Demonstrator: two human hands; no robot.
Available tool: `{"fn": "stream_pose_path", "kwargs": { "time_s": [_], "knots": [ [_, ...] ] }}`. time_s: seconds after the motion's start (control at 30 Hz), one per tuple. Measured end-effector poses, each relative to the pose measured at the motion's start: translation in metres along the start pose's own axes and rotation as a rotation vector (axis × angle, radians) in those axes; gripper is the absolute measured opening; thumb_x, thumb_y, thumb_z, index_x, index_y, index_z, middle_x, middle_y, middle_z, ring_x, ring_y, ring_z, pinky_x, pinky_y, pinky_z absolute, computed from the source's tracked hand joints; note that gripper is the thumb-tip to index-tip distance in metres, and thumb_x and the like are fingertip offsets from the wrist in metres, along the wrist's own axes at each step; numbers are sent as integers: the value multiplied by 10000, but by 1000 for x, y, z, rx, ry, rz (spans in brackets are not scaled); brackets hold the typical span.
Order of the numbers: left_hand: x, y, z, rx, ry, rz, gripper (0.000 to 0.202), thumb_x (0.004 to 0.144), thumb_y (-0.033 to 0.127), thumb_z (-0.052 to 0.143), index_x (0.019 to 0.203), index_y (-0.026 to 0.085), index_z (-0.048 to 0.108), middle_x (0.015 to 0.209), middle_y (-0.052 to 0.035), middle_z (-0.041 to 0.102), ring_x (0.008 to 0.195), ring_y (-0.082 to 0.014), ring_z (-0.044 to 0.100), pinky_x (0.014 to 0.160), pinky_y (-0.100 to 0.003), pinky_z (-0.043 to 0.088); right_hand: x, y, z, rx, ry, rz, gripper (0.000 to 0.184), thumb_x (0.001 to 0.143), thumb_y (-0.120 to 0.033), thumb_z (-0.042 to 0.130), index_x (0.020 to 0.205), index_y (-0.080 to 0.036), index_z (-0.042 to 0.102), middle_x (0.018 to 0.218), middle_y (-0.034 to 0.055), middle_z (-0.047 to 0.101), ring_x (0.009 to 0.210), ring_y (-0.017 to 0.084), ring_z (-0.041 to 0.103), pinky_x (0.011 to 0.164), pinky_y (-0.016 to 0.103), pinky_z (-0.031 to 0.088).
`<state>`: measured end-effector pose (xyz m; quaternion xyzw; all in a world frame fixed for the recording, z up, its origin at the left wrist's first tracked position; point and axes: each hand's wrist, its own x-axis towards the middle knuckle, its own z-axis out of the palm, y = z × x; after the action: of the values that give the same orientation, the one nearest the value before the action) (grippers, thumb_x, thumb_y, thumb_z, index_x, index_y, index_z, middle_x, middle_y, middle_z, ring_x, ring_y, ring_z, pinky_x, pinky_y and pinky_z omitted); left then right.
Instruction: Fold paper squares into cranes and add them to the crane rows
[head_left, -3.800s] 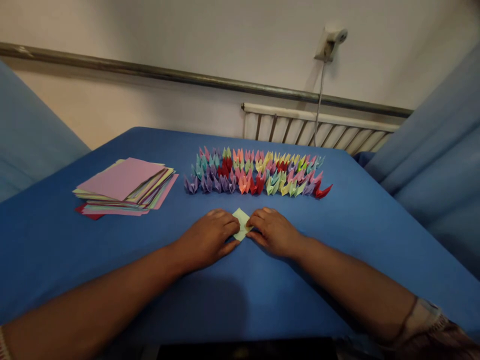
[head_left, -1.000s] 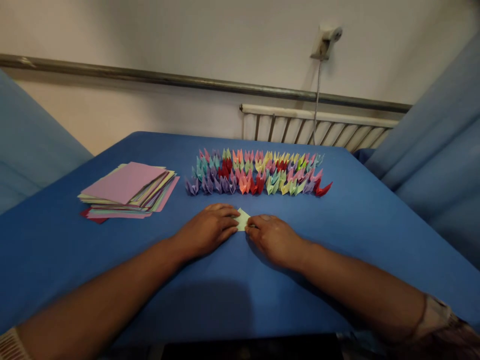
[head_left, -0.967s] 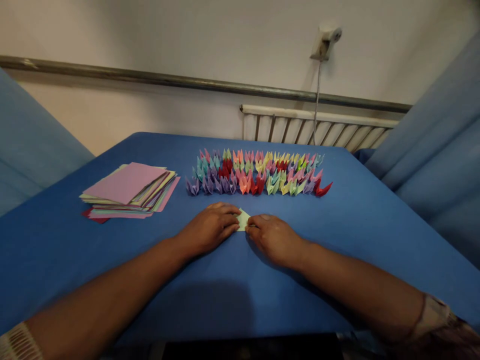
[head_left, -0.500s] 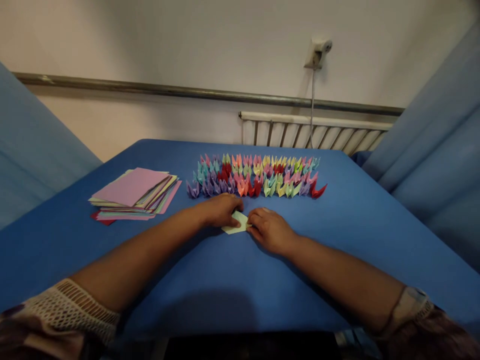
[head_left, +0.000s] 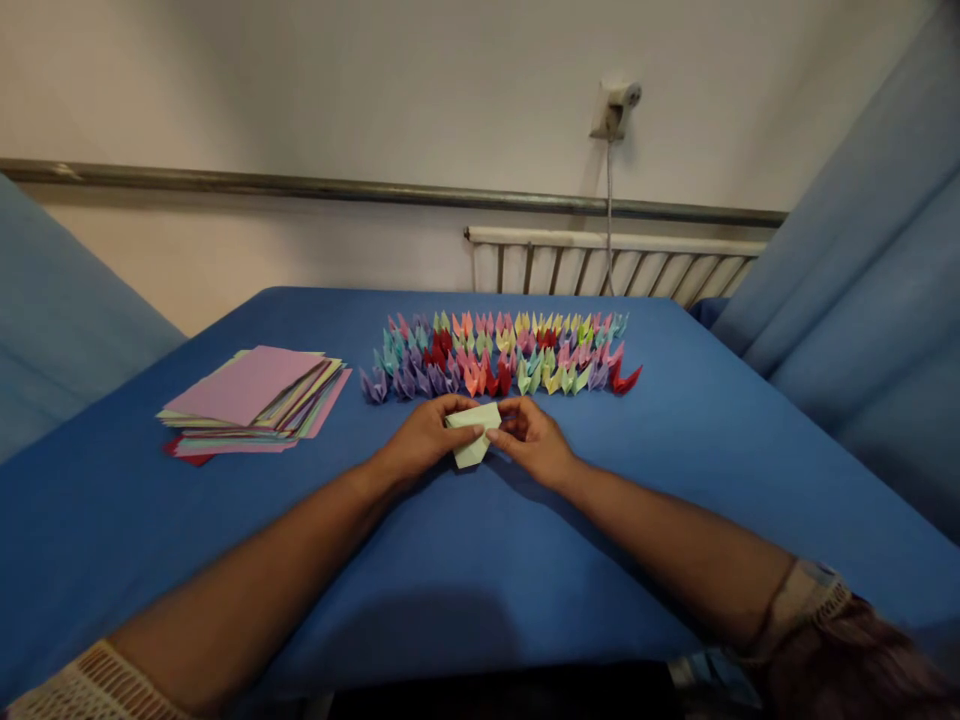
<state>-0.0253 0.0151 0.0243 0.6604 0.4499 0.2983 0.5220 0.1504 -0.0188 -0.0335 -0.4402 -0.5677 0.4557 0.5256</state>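
A small pale green folded paper (head_left: 474,438) is lifted a little off the blue table (head_left: 225,560), held between both hands. My left hand (head_left: 424,438) pinches its left side with thumb and fingers. My right hand (head_left: 534,440) grips its right edge with closed fingers. Just beyond the hands stand rows of several small folded paper cranes (head_left: 495,352) in many colours, ending with a red one at the right.
A loose stack of coloured paper sheets (head_left: 251,398) with a pink sheet on top lies at the left. Blue curtains hang on both sides. A radiator (head_left: 615,265) and a metal rail run along the wall behind.
The green paper was pressed flat on the table under both hands; now both hands have raised it and hold it by its sides. The view has shifted slightly.
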Motion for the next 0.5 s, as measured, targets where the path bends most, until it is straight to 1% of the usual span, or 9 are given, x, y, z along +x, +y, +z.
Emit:
{"fn": "stream_pose_path", "kwargs": {
  "time_s": [0.03, 0.07, 0.1, 0.17, 0.23, 0.33, 0.4, 0.5],
  "knots": [
    [-2, -2, 3, -94, 35, -21, 395, 655, 358, 769, 956, 150, 620, 819, -23, 641, 669, -152, 582, 640, -271, 465, 1, 1, 1, 84, -27, 15, 320, 774, -398, 699, 987, -205, 557, 877, 19, 648, 728, 140, 610, 659, 285, 499],
    [-4, -5, 6, -165, 41, -36, 402, 647, 356, 781, 952, 152, 617, 817, -18, 642, 667, -147, 584, 647, -271, 469, 3, 2, 1, 141, -50, 29, 289, 766, -412, 702, 915, -202, 571, 813, 3, 639, 687, 131, 596, 632, 271, 486],
    [-6, -6, 8, -213, 34, -43, 405, 637, 352, 793, 942, 151, 617, 825, -19, 648, 683, -149, 594, 665, -275, 477, 4, 2, 1, 176, -65, 46, 274, 759, -422, 705, 851, -199, 575, 751, -13, 622, 642, 120, 576, 600, 259, 469],
    [-8, -9, 11, -239, -7, -54, 408, 623, 348, 809, 924, 143, 626, 841, -27, 665, 729, -164, 615, 702, -287, 488, 6, 2, 0, 195, -62, 73, 276, 745, -430, 712, 767, -196, 568, 662, -38, 580, 574, 104, 531, 556, 244, 437],
    [-9, -10, 12, -201, -49, -63, 415, 619, 351, 816, 929, 135, 644, 849, -35, 680, 751, -174, 622, 711, -290, 487, 7, 1, -2, 186, -39, 65, 266, 738, -411, 716, 740, -193, 565, 639, -49, 562, 560, 94, 513, 563, 242, 429],
    [-9, -11, 11, -169, -94, -74, 416, 654, 392, 796, 952, 133, 666, 854, -38, 692, 749, -175, 623, 697, -285, 476, 6, -1, -3, 149, -34, 34, 223, 753, -373, 698, 741, -188, 574, 645, -50, 567, 571, 90, 510, 577, 238, 418],
    [-9, -9, 11, -194, -114, -91, 395, 674, 415, 782, 927, 131, 675, 843, -38, 695, 744, -171, 623, 697, -282, 471, 4, -3, -3, 114, -58, 30, 206, 761, -360, 689, 742, -187, 578, 643, -50, 567, 571, 90, 504, 569, 235, 408],
    [-10, -5, 12, -228, -111, -127, 371, 653, 403, 797, 868, 124, 682, 800, -30, 690, 710, -158, 613, 680, -269, 459, 1, -7, -2, 90, -75, 30, 215, 762, -373, 692, 755, -192, 577, 643, -49, 562, 583, 96, 509, 567, 235, 412]
  ]
}}
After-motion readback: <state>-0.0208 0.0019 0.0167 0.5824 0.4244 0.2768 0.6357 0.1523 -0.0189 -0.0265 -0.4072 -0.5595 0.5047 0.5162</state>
